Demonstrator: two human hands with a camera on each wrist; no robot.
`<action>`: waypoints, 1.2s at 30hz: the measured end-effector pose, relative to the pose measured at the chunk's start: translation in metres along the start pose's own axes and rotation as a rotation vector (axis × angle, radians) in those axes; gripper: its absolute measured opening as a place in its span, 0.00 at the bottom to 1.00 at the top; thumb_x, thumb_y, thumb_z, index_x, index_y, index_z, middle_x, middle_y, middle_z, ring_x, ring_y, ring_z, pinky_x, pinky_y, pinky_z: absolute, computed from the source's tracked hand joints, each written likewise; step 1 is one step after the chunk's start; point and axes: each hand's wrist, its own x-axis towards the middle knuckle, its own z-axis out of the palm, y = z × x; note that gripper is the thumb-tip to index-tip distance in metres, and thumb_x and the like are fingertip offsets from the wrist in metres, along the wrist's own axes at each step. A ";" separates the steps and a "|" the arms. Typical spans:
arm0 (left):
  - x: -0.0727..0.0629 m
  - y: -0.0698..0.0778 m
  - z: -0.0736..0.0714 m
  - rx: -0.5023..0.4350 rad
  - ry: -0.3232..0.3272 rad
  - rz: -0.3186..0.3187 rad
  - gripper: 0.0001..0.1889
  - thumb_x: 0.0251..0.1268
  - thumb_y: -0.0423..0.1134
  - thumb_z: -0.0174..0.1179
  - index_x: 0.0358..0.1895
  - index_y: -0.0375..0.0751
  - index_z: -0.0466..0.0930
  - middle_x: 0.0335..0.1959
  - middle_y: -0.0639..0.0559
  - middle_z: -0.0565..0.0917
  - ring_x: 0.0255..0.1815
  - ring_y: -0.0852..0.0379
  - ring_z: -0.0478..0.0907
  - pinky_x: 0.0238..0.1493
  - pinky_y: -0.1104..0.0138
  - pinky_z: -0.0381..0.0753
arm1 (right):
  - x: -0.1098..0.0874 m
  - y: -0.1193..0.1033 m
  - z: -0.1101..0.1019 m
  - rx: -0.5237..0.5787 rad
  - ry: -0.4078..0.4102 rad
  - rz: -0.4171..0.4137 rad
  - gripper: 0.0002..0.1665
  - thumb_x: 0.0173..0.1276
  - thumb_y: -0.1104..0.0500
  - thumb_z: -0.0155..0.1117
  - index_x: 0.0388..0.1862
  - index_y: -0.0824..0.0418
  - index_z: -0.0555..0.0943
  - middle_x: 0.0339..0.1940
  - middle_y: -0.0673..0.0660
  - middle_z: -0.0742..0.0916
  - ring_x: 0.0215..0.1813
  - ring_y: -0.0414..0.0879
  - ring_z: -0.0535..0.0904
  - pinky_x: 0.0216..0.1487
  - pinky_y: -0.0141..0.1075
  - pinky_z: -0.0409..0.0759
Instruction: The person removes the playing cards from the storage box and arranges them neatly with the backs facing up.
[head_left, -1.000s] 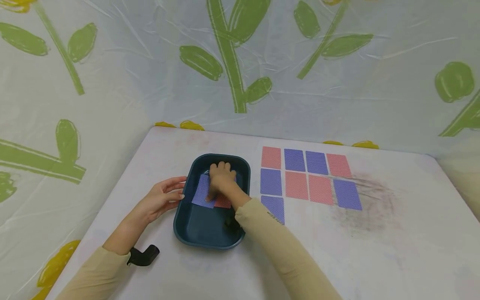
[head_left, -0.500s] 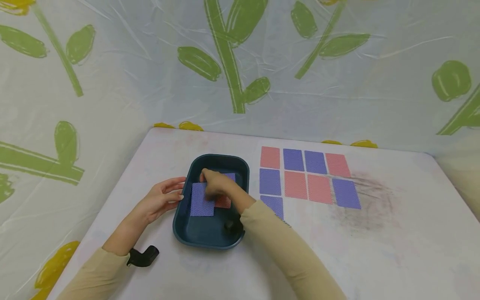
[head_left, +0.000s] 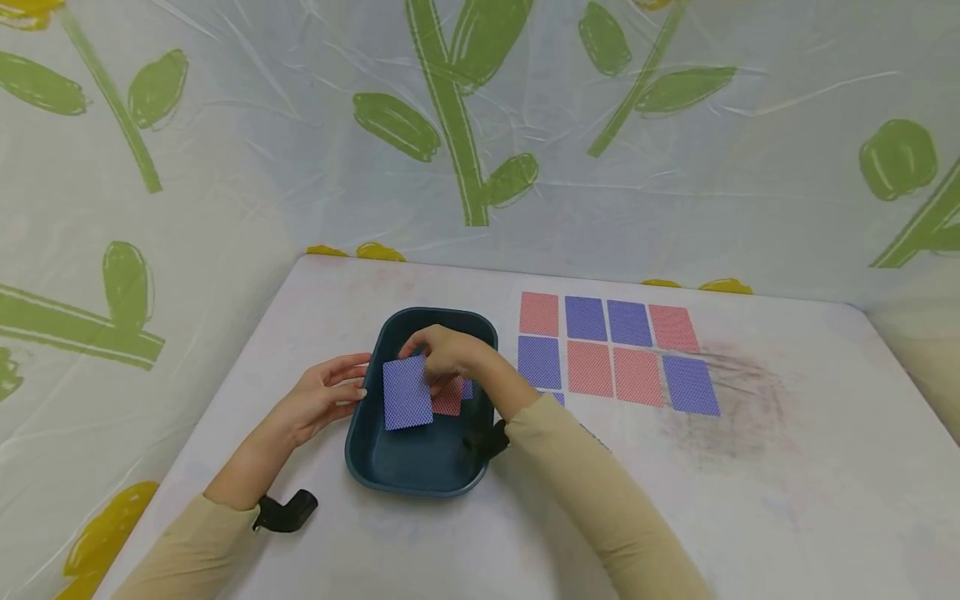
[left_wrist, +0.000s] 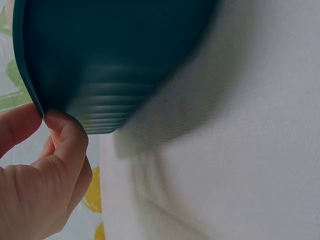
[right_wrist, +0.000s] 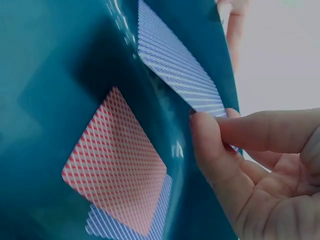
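Observation:
A dark teal plastic tray (head_left: pixel 420 467) stands on the table. My left hand (head_left: pixel 322 402) is at its left side; in the left wrist view, thumb and finger pinch the rim (left_wrist: pixel 27 80). Inside the tray, my right hand (head_left: pixel 450 357) pinches a blue-patterned playing card (head_left: pixel 407 393) by its edge between thumb and fingertips. The card is tilted, raised off the tray floor in the right wrist view. Below it lies a red-patterned card (right_wrist: pixel 120 165), partly over another blue-patterned card (right_wrist: pixel 112 225). The right hand hides part of these cards in the head view.
To the right of the tray, red cards (head_left: pixel 591 368) and blue cards (head_left: pixel 628 323) lie face down in rows on the white table (head_left: pixel 810 500). The right sleeve (head_left: pixel 600 492) covers most of the lowest card. Each wrist carries a black camera mount (head_left: pixel 287 511).
My right hand, first over the cards, has drawn a blue card toward the tray's left side and now lifts it, tilted. The left hand stays at the tray's side.

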 end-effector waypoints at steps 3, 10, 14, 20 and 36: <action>0.000 0.000 0.000 0.012 0.007 -0.001 0.31 0.62 0.23 0.51 0.69 0.29 0.54 0.60 0.33 0.65 0.42 0.59 0.75 0.44 0.69 0.77 | -0.003 0.000 -0.006 0.024 0.001 -0.008 0.29 0.52 0.80 0.58 0.53 0.61 0.77 0.36 0.61 0.79 0.26 0.48 0.78 0.31 0.41 0.81; 0.003 -0.001 0.000 0.018 0.017 -0.004 0.31 0.61 0.22 0.51 0.69 0.29 0.54 0.59 0.36 0.66 0.43 0.60 0.74 0.42 0.69 0.77 | -0.012 0.003 -0.019 0.086 0.026 -0.037 0.32 0.51 0.81 0.58 0.55 0.62 0.75 0.35 0.60 0.78 0.30 0.49 0.77 0.31 0.40 0.81; 0.003 -0.002 -0.001 0.021 0.019 0.000 0.31 0.61 0.22 0.51 0.69 0.29 0.55 0.58 0.37 0.67 0.42 0.59 0.74 0.42 0.69 0.77 | -0.019 0.006 -0.024 0.095 0.043 -0.052 0.31 0.52 0.80 0.59 0.56 0.63 0.75 0.38 0.61 0.79 0.33 0.50 0.77 0.32 0.39 0.81; 0.002 -0.004 0.000 0.021 0.017 0.004 0.31 0.61 0.22 0.51 0.69 0.29 0.55 0.59 0.34 0.65 0.41 0.59 0.75 0.43 0.69 0.78 | -0.029 0.013 -0.031 0.121 0.058 -0.074 0.30 0.54 0.79 0.58 0.57 0.62 0.75 0.40 0.62 0.78 0.35 0.51 0.77 0.34 0.38 0.81; -0.001 -0.002 0.001 0.024 0.023 0.000 0.31 0.61 0.23 0.52 0.69 0.30 0.55 0.59 0.33 0.65 0.40 0.59 0.76 0.42 0.69 0.78 | -0.063 0.034 -0.051 0.173 0.143 -0.121 0.29 0.55 0.75 0.58 0.58 0.61 0.74 0.47 0.62 0.73 0.34 0.51 0.77 0.37 0.40 0.81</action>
